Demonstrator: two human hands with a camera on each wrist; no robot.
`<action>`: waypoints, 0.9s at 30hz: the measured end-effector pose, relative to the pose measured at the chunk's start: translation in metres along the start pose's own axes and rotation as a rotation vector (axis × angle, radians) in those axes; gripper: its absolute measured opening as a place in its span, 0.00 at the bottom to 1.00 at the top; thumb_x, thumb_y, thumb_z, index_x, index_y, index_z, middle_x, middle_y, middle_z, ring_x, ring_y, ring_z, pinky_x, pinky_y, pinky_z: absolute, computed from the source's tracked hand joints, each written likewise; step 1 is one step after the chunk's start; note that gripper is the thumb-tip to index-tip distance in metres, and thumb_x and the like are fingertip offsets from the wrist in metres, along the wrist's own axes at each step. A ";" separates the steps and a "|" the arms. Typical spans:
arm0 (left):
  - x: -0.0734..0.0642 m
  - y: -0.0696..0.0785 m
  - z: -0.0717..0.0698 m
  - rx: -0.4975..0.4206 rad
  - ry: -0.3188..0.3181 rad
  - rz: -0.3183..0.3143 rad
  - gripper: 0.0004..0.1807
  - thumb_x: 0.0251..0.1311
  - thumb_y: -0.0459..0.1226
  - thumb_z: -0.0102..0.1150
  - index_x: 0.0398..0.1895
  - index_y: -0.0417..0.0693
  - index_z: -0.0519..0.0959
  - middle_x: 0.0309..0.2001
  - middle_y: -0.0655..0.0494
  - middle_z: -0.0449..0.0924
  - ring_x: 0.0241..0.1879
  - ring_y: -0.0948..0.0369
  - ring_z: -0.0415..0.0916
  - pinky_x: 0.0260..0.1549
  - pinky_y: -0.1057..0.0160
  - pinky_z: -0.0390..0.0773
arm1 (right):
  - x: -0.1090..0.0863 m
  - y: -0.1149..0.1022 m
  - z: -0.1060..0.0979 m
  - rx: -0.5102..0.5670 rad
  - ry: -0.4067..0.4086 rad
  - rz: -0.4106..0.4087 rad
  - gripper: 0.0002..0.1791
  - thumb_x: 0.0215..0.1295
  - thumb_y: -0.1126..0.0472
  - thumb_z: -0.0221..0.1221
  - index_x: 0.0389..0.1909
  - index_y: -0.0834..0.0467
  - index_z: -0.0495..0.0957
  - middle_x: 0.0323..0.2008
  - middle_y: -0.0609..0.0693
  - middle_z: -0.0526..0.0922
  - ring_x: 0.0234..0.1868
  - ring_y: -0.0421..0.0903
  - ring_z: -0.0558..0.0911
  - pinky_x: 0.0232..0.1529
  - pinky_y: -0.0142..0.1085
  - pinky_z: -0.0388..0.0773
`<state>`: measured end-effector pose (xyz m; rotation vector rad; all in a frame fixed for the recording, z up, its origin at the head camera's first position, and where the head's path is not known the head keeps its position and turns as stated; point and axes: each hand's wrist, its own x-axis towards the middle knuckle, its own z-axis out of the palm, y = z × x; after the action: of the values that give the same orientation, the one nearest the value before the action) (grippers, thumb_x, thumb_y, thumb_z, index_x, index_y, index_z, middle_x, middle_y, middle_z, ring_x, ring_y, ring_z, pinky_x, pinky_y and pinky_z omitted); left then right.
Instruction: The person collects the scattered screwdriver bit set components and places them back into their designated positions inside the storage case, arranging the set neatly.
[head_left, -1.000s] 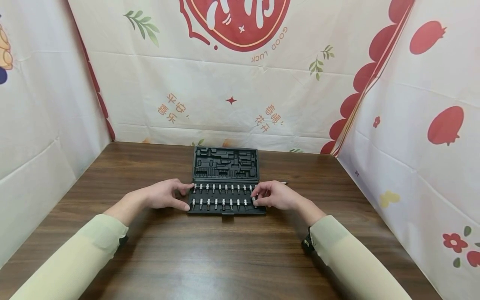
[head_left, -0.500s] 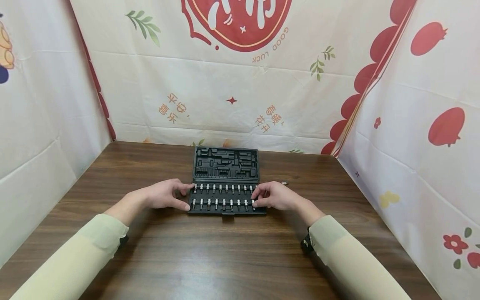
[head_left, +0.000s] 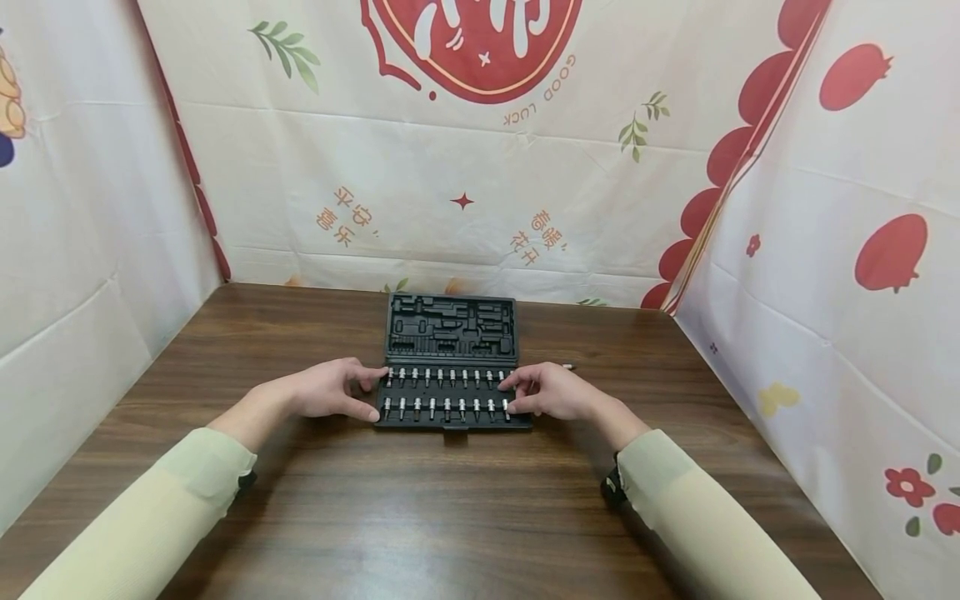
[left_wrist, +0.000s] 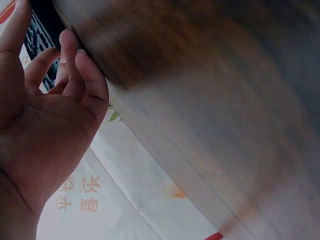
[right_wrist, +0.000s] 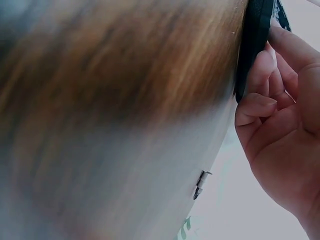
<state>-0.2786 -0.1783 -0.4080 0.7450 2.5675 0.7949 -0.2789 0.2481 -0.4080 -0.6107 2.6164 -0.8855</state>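
An open black case (head_left: 450,392) of silver socket bits lies on the table, its moulded lid (head_left: 452,354) folded back. My left hand (head_left: 322,390) rests at its left side, thumb on the front corner and forefinger at the back of the tray. Loosely bent, its other fingers show in the left wrist view beside the case. At the right end, my right hand (head_left: 555,393) has its thumb right at the last front-row socket bit (head_left: 506,406); the forefinger lies apart, between the two rows. The back row's right end is partly hidden by that hand.
One loose socket bit (right_wrist: 201,185) lies on the table to the right of the case, behind the right hand. The wooden table (head_left: 450,517) ends at a printed cloth (head_left: 420,233) at the back, with more cloth hanging on both sides.
The last front-row socket bit, pinched by my right hand earlier, now sits in the row. The right forefinger has moved slightly off it. My left hand has stayed in place.
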 end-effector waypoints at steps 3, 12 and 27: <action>-0.001 0.001 0.000 -0.002 0.000 0.010 0.50 0.66 0.54 0.78 0.85 0.47 0.67 0.61 0.45 0.79 0.51 0.55 0.77 0.52 0.54 0.76 | 0.001 0.001 0.000 0.005 -0.001 0.004 0.19 0.73 0.55 0.73 0.62 0.53 0.87 0.32 0.44 0.83 0.30 0.43 0.79 0.34 0.38 0.77; 0.001 0.003 0.000 0.008 0.004 0.021 0.49 0.66 0.54 0.78 0.85 0.46 0.67 0.60 0.44 0.79 0.49 0.56 0.78 0.51 0.54 0.77 | 0.001 0.003 -0.001 0.037 -0.012 0.028 0.19 0.73 0.55 0.73 0.61 0.53 0.86 0.32 0.46 0.81 0.29 0.44 0.79 0.35 0.39 0.78; 0.000 0.001 -0.001 0.009 -0.003 0.020 0.50 0.66 0.54 0.77 0.86 0.47 0.66 0.61 0.44 0.79 0.48 0.57 0.78 0.50 0.55 0.78 | 0.010 -0.005 -0.001 0.042 -0.025 0.098 0.16 0.70 0.55 0.75 0.56 0.52 0.87 0.28 0.47 0.81 0.27 0.45 0.80 0.36 0.39 0.79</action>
<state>-0.2782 -0.1779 -0.4065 0.7752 2.5667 0.7887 -0.2866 0.2407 -0.4055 -0.4760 2.5741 -0.8941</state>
